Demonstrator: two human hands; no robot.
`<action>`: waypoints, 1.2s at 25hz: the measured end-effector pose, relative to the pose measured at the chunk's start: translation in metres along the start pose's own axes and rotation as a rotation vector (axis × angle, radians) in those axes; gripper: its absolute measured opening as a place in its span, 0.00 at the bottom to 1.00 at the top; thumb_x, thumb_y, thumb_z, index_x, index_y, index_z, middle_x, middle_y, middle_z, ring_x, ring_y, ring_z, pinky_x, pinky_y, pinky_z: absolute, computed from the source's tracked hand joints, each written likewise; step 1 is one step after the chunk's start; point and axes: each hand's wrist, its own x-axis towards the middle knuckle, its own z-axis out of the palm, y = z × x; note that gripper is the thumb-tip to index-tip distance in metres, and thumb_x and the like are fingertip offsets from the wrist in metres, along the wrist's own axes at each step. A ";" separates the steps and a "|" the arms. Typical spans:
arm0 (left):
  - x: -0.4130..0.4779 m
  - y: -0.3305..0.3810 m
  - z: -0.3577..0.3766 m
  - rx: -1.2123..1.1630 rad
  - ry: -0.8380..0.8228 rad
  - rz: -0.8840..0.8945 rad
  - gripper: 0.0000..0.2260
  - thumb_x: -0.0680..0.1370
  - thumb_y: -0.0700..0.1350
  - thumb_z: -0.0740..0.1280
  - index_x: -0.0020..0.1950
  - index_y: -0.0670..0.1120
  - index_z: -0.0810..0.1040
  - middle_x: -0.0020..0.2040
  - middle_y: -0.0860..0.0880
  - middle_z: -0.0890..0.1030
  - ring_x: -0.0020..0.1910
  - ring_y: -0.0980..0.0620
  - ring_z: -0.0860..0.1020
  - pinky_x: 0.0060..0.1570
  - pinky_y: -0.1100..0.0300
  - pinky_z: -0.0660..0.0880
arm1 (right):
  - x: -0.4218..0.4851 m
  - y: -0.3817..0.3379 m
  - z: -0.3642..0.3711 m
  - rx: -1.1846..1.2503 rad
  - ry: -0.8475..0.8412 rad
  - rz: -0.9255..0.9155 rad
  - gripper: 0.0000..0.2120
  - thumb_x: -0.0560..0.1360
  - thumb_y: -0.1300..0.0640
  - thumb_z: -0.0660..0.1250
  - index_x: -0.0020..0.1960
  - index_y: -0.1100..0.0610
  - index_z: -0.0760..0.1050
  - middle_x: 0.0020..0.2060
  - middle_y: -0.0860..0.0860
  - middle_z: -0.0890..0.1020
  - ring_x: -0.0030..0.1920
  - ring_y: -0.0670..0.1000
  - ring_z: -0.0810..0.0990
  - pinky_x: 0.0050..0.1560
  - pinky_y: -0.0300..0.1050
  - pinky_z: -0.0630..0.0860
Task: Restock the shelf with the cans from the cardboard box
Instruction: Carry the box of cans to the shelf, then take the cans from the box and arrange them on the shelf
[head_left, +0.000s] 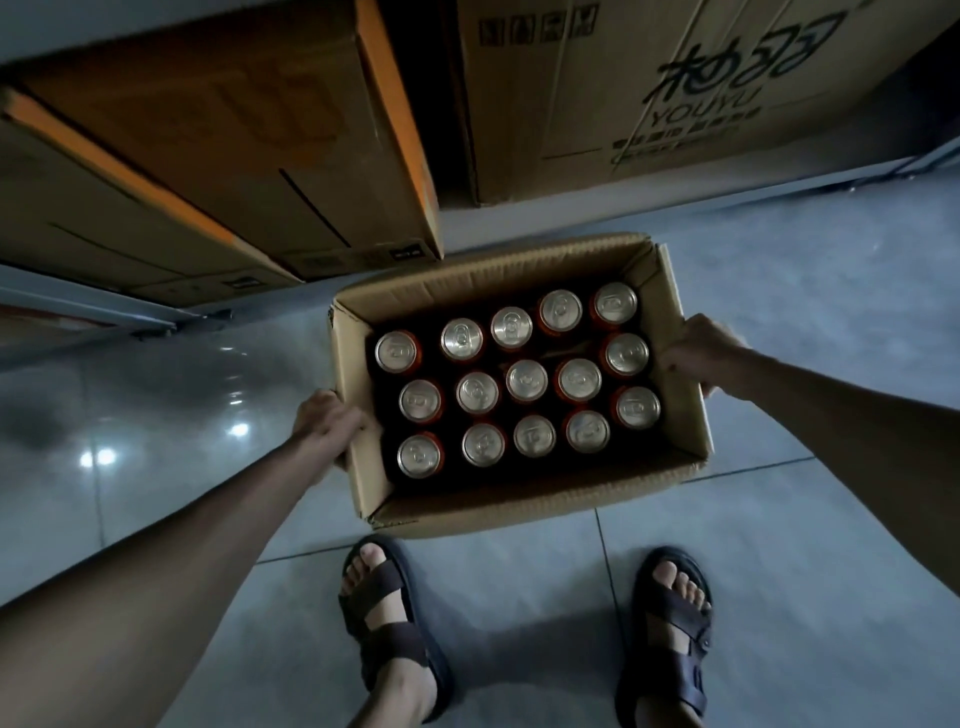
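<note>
An open cardboard box (535, 501) sits low over the tiled floor in front of my feet. Inside it stand several cans (526, 381) with silver tops and red sides, in three rows. My left hand (327, 423) grips the box's left wall, fingers curled over the rim. On the opposite side my right hand (704, 353) grips the right wall the same way. I cannot tell whether the box rests on the floor or hangs just above it. No shelf is in view.
Two large cardboard cartons stand behind the box: one with orange tape (249, 156) at the left, one printed YOUYU (701, 88) at the right. A metal rail (88, 306) runs along the floor at the left. My sandalled feet (384, 623) stand just before the box.
</note>
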 end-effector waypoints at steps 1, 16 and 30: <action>0.002 0.000 0.002 -0.011 0.008 -0.003 0.10 0.69 0.36 0.73 0.40 0.41 0.71 0.43 0.40 0.78 0.35 0.43 0.79 0.28 0.55 0.77 | 0.003 -0.002 0.001 0.006 0.003 0.002 0.03 0.69 0.59 0.69 0.39 0.58 0.77 0.34 0.61 0.84 0.32 0.63 0.84 0.39 0.51 0.82; -0.045 0.014 -0.005 0.182 0.164 0.067 0.17 0.73 0.42 0.67 0.62 0.45 0.74 0.57 0.42 0.81 0.53 0.40 0.80 0.53 0.50 0.78 | -0.044 -0.028 0.021 -0.075 0.277 -0.022 0.24 0.76 0.55 0.65 0.69 0.61 0.66 0.62 0.63 0.73 0.63 0.63 0.73 0.59 0.55 0.71; -0.033 -0.041 -0.013 0.065 -0.126 0.240 0.26 0.78 0.36 0.65 0.74 0.51 0.65 0.62 0.43 0.79 0.61 0.42 0.78 0.58 0.47 0.77 | -0.103 -0.127 0.180 -0.601 -0.097 -1.060 0.29 0.72 0.61 0.68 0.71 0.48 0.68 0.65 0.52 0.70 0.64 0.55 0.72 0.52 0.49 0.73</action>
